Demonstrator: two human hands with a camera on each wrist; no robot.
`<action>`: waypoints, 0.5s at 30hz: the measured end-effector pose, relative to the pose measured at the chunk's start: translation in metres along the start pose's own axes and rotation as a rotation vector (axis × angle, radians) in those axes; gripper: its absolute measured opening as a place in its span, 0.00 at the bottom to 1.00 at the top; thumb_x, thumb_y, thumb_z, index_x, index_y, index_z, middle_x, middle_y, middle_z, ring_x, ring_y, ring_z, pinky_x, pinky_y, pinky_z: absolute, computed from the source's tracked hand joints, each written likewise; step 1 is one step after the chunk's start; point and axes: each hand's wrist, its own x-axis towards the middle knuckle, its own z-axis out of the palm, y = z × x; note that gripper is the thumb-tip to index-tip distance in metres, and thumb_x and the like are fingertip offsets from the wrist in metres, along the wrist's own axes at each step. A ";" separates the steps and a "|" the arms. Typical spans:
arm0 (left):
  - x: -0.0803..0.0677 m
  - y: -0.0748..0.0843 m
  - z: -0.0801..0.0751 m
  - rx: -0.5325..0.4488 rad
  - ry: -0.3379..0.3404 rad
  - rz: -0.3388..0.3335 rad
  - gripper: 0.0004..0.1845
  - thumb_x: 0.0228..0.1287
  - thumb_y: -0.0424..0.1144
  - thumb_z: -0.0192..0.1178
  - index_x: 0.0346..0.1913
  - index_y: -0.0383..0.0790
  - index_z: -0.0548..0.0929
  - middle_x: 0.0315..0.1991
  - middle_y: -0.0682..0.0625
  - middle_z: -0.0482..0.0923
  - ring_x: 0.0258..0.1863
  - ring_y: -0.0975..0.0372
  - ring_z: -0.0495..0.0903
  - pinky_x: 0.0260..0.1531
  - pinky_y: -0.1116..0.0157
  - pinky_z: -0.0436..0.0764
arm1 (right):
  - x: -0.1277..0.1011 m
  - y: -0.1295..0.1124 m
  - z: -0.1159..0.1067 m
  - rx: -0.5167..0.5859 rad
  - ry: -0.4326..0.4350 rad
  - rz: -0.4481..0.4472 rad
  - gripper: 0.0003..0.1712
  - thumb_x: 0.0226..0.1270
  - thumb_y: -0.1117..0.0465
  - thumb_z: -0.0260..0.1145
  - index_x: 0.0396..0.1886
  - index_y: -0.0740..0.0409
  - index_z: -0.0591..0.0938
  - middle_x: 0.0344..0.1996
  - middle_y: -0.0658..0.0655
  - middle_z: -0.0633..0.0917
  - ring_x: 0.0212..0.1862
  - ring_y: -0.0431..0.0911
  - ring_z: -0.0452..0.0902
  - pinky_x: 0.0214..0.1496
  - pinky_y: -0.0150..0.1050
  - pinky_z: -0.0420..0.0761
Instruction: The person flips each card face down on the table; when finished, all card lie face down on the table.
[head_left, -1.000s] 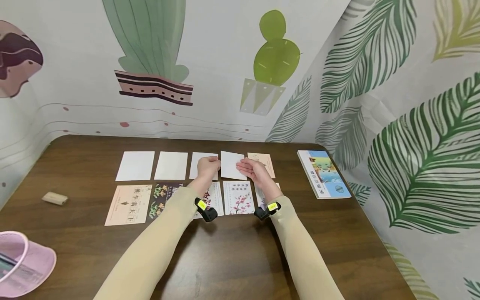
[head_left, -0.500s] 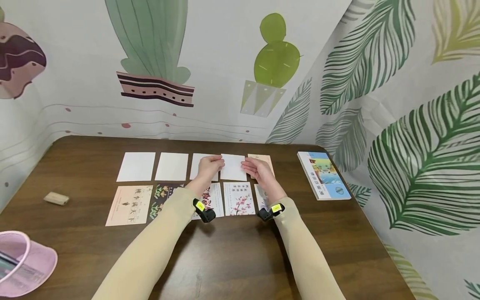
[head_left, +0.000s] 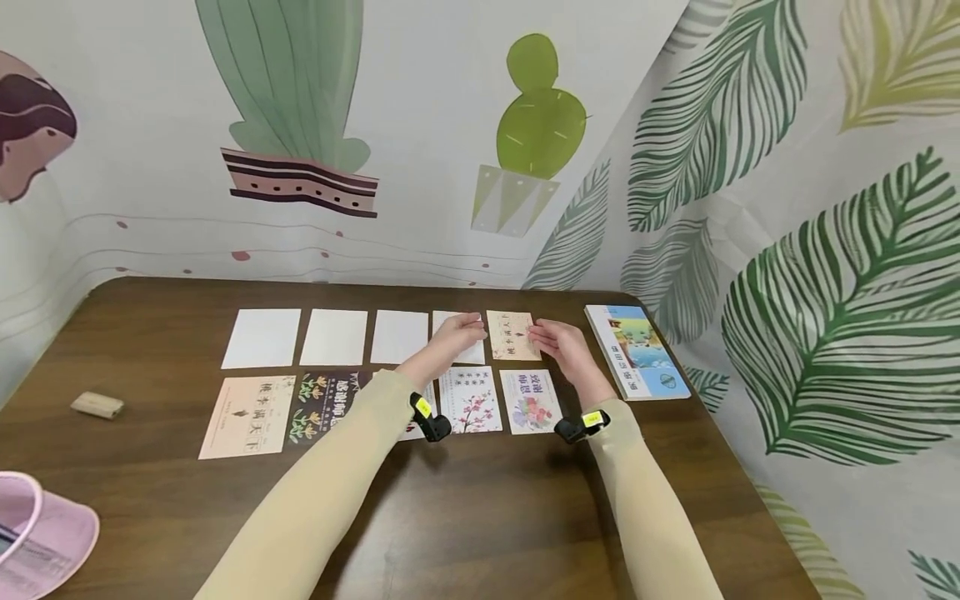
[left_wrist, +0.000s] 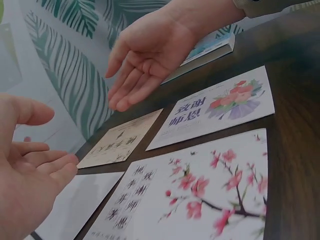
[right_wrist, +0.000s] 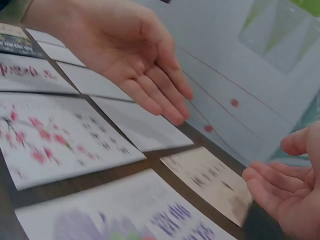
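My left hand [head_left: 455, 336] hovers over the fourth blank white card [head_left: 471, 354] of the back row, hiding part of it. Fingers extended, it holds nothing. Past it lies a peach card [head_left: 513, 336] with dark lettering, flat on the table. At that card's right edge is my right hand [head_left: 564, 343], palm turned inward and fingers loosely straight. In the left wrist view both palms face each other across the peach card [left_wrist: 120, 140]. Nearer me lie a plum-blossom card [head_left: 470, 400] and a bouquet card [head_left: 530, 402] with purple lettering.
More blank white cards [head_left: 261, 338] continue the back row leftward. A larger peach card [head_left: 247, 417] and a dark floral card [head_left: 322, 408] stand in the front row; my left forearm covers another. A book [head_left: 637, 351], an eraser-like block [head_left: 97, 405] and a pink pen holder [head_left: 52, 533] flank them.
Both hands have moved right, from the fourth white card to the peach card. That white card, tilted between the hands a second ago, now lies flat. The view has shifted slightly.
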 end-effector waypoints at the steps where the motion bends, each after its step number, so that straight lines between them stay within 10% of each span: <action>1: 0.001 0.001 0.002 0.007 -0.011 -0.008 0.32 0.72 0.33 0.50 0.75 0.32 0.55 0.73 0.38 0.60 0.73 0.49 0.60 0.74 0.56 0.61 | 0.001 0.000 -0.004 -0.031 0.002 0.005 0.27 0.78 0.63 0.48 0.71 0.74 0.62 0.60 0.71 0.77 0.53 0.47 0.82 0.59 0.32 0.80; 15: 0.006 -0.001 0.018 0.058 -0.083 -0.103 0.38 0.71 0.38 0.51 0.77 0.33 0.46 0.79 0.40 0.44 0.77 0.47 0.49 0.77 0.53 0.52 | 0.007 0.004 -0.026 -0.148 -0.016 0.122 0.28 0.78 0.63 0.47 0.71 0.75 0.61 0.69 0.74 0.66 0.44 0.38 0.81 0.59 0.32 0.80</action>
